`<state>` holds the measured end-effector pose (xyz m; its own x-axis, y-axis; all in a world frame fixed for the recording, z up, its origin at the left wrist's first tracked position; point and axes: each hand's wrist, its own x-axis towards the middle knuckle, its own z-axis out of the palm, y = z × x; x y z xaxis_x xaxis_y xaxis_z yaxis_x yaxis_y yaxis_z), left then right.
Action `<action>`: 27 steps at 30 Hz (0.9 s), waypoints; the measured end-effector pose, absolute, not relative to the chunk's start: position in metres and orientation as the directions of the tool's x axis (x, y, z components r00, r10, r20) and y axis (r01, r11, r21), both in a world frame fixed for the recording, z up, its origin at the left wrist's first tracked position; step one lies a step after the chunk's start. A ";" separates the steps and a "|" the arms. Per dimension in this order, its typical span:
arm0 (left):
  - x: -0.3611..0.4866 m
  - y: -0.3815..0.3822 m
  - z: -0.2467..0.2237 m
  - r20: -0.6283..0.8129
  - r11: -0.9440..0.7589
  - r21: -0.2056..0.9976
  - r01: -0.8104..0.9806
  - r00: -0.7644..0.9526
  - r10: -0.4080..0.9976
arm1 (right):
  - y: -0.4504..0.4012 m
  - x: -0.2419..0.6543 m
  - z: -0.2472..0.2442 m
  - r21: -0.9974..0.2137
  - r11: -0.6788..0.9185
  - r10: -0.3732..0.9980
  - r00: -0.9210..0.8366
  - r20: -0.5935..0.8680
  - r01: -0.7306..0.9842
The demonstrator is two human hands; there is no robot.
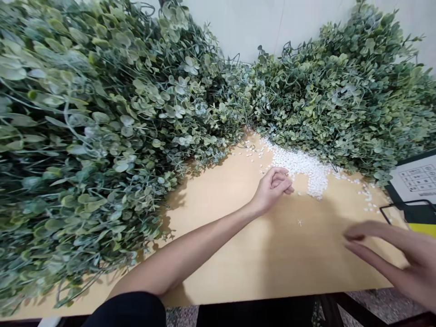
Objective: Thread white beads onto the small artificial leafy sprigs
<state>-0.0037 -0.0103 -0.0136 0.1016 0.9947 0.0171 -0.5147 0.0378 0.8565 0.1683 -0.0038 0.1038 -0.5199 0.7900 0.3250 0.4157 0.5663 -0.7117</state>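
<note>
My left hand [274,187] is closed at the near edge of a spread of small white pieces [306,165]. Its fingers are curled with the thumb against them; whatever they hold, if anything, is hidden. Off to the right, above the table, is my right hand [391,259], smeared by motion. Its thumb and forefinger curve towards each other, and I cannot make out anything at their blurred tips. Between the two hands a small pale star-shaped piece [300,222] lies by itself on the wood.
Tall heaps of artificial green foliage [112,104] cover the left and back of the wooden table [218,272]; another heap [344,100] rises at the back right. A dark-framed printed sheet [417,177] and a black wire frame [405,204] stand at the right. Behind is a pale wall [252,27].
</note>
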 end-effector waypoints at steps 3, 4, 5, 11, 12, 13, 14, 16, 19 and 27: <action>-0.004 -0.010 -0.013 0.014 0.010 0.855 -0.519 0.043 0.999 | 0.034 0.117 0.108 -0.673 0.578 0.777 -0.562 0.283 0.462; -0.004 -0.009 -0.012 0.018 -0.002 0.857 -0.515 0.025 1.000 | 0.047 0.100 0.106 -0.658 0.584 0.773 -0.573 0.273 0.475; -0.004 -0.009 -0.011 0.021 -0.015 0.858 -0.513 0.007 1.000 | 0.060 0.084 0.104 -0.641 0.591 0.769 -0.582 0.265 0.489; -0.004 -0.007 -0.012 -0.012 -0.061 0.829 -0.556 -0.127 0.992 | 0.121 0.013 0.070 -0.526 0.625 0.755 -0.617 0.221 0.577; -0.004 -0.006 -0.013 -0.019 -0.075 0.820 -0.568 -0.157 0.987 | 0.127 0.004 0.065 -0.517 0.602 0.772 -0.609 0.182 0.608; -0.004 -0.006 -0.013 -0.022 -0.085 0.812 -0.578 -0.175 0.984 | 0.133 -0.005 0.059 -0.514 0.586 0.781 -0.606 0.151 0.627; -0.004 -0.006 -0.014 -0.028 -0.092 0.803 -0.589 -0.191 0.981 | 0.136 -0.012 0.055 -0.512 0.576 0.785 -0.605 0.131 0.637; -0.004 -0.005 -0.014 -0.036 -0.097 0.795 -0.599 -0.205 0.978 | 0.139 -0.019 0.050 -0.512 0.579 0.781 -0.613 0.123 0.635; -0.005 -0.005 -0.013 -0.060 -0.078 0.788 -0.611 -0.202 0.978 | 0.136 -0.011 0.058 -0.500 0.594 0.787 -0.585 0.196 0.631; -0.008 -0.006 -0.009 -0.051 -0.114 0.776 -0.621 -0.242 0.969 | 0.108 0.087 0.119 -0.486 0.685 0.693 -0.280 0.664 0.543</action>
